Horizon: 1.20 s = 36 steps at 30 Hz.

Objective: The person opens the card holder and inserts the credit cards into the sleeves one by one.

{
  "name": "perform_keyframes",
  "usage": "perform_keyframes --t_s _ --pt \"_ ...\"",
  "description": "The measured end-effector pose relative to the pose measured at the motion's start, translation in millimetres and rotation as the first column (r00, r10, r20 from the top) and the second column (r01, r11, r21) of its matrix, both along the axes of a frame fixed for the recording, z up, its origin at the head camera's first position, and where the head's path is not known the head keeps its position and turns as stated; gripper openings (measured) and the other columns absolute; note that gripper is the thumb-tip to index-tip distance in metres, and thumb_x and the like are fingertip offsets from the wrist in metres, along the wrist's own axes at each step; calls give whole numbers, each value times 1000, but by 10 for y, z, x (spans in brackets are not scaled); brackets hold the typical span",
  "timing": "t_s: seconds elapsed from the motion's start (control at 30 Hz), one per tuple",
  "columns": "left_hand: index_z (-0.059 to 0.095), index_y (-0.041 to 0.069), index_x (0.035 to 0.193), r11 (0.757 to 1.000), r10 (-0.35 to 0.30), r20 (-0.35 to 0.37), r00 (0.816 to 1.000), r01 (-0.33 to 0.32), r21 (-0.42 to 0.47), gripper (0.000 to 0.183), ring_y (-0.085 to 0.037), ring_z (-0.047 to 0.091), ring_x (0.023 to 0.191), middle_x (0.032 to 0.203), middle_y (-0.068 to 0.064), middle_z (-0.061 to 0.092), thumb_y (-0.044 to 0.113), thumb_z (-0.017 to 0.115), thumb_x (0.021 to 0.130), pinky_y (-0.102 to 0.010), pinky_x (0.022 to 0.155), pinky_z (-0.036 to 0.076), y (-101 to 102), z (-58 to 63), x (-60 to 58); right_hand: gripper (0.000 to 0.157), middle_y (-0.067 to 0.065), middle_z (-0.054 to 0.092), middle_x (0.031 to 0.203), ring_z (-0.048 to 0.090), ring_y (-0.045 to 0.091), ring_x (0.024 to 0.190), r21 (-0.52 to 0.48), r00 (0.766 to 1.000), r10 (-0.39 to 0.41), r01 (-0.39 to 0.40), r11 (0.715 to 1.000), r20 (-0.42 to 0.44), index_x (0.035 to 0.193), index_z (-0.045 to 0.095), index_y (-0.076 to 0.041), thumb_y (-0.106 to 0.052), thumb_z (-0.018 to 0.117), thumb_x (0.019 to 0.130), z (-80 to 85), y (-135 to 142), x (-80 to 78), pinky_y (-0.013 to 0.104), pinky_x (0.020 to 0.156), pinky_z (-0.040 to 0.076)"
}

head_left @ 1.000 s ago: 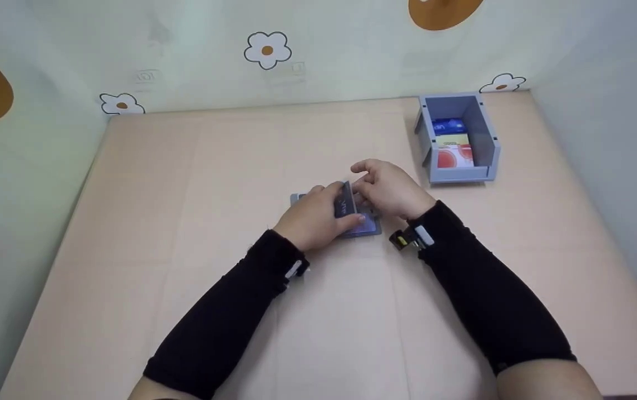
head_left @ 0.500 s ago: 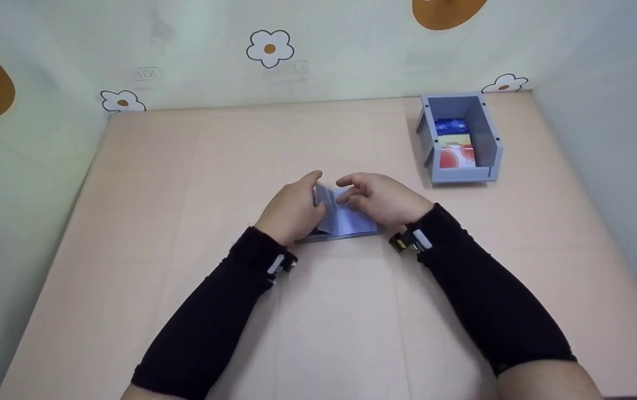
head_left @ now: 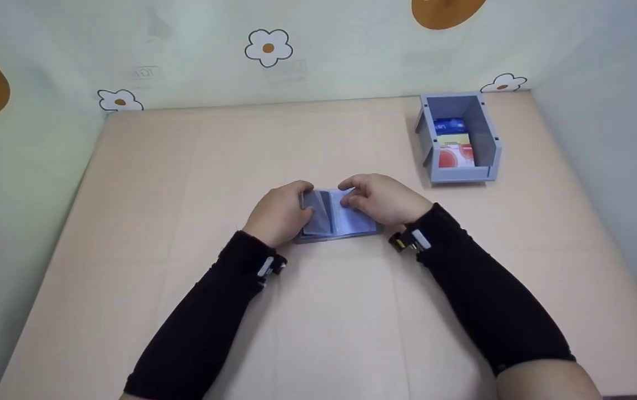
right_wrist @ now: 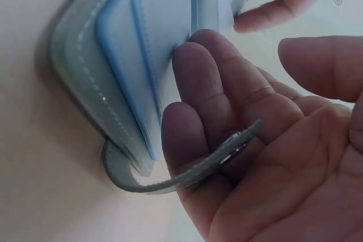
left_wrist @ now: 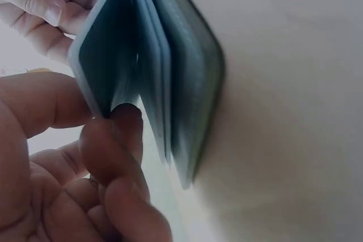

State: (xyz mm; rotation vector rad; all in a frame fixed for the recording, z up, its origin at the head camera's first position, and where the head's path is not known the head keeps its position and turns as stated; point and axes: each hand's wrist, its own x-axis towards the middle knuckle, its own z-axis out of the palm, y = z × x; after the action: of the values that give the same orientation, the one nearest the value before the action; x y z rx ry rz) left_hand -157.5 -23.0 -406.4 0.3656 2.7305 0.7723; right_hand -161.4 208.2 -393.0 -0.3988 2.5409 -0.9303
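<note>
A grey card holder (head_left: 354,219) with translucent sleeve pages lies spread open on the table in the head view. My left hand (head_left: 277,214) pinches some of its left-side pages between thumb and fingers; the left wrist view shows them fanned apart. On the other side my right hand (head_left: 388,197) rests its fingertips against the right-hand page, the fingers loosely bent and the thumb raised. A snap strap (right_wrist: 122,177) curves from the holder's edge across the right fingers in the right wrist view. The holder's outer left edge is mostly covered by my left hand.
A grey-blue plastic bin (head_left: 463,175) stands at the back right, beyond the right hand. Inside it lie a blue card (head_left: 450,126), a yellowish card (head_left: 454,139) and a red-and-white card (head_left: 456,157). The table (head_left: 146,183) meets a flower-patterned wall at the back.
My left hand has moved left, turning pages of the card holder over from the raised position to the left side. The right hand has shifted slightly left onto the right-hand page.
</note>
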Motion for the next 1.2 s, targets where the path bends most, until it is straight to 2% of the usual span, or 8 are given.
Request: perform_keyframes --t_s 0.23,0.43,0.57,0.67,0.77,0.83,1.0,1.2 --pt "62 13 145 1000 6 4 1000 -6 -23 48 -25 67 113 133 -10 72 25 69 99 -45 106 53 -89 -31 17 39 7 79 117 68 20 110 15 1000 -10 10 1000 13 143 63 -9 -24 59 107 30 -38 -6 43 102 53" --pt "64 13 144 999 -2 20 1000 3 -45 49 -25 66 111 131 -12 70 26 72 97 -45 103 54 -108 -38 43 39 13 76 124 69 25 116 -32 998 -32 31 999 -46 143 62 -4 -18 60 106 132 35 -13 45 105 54" --pt "64 14 145 999 4 32 999 -3 -46 53 -26 64 103 125 -14 65 30 75 96 -43 97 55 -108 -33 75 37 17 72 128 68 28 121 -128 985 -142 130 983 -93 141 62 -2 -10 61 105 344 233 -12 44 107 55" --pt "63 13 147 999 5 32 999 -4 -51 57 -27 63 99 125 -14 61 37 73 96 -42 95 55 -106 -25 91 34 15 71 127 67 27 119 -119 951 -267 251 961 -156 138 63 -4 -12 62 105 574 463 -42 43 104 55" --pt "62 11 148 998 -6 21 1000 7 -60 59 -27 64 103 132 -15 59 42 70 98 -42 100 54 -109 -19 95 34 15 69 125 65 28 115 14 913 -340 352 936 -224 137 63 -3 -17 61 106 769 740 -134 44 100 54" --pt "61 10 148 998 -17 16 1000 18 -62 61 -28 64 106 137 -16 58 43 68 98 -43 103 54 -114 -15 95 35 18 68 123 63 32 109 154 911 -317 364 918 -264 135 63 0 -18 61 105 828 925 -230 48 95 52" --pt "61 9 148 998 -35 1 999 35 -56 61 -29 65 111 140 -17 57 44 65 99 -43 106 53 -117 0 101 37 28 69 124 64 40 105 487 963 -144 242 839 -230 131 63 6 -15 61 101 758 1250 -506 59 97 52" --pt "62 10 147 996 -55 -6 998 54 -67 59 -29 67 113 142 -17 57 44 64 100 -44 105 53 -91 13 107 29 25 73 111 63 39 98 697 991 7 91 711 -136 120 66 5 -12 64 96 558 1378 -722 67 99 47"
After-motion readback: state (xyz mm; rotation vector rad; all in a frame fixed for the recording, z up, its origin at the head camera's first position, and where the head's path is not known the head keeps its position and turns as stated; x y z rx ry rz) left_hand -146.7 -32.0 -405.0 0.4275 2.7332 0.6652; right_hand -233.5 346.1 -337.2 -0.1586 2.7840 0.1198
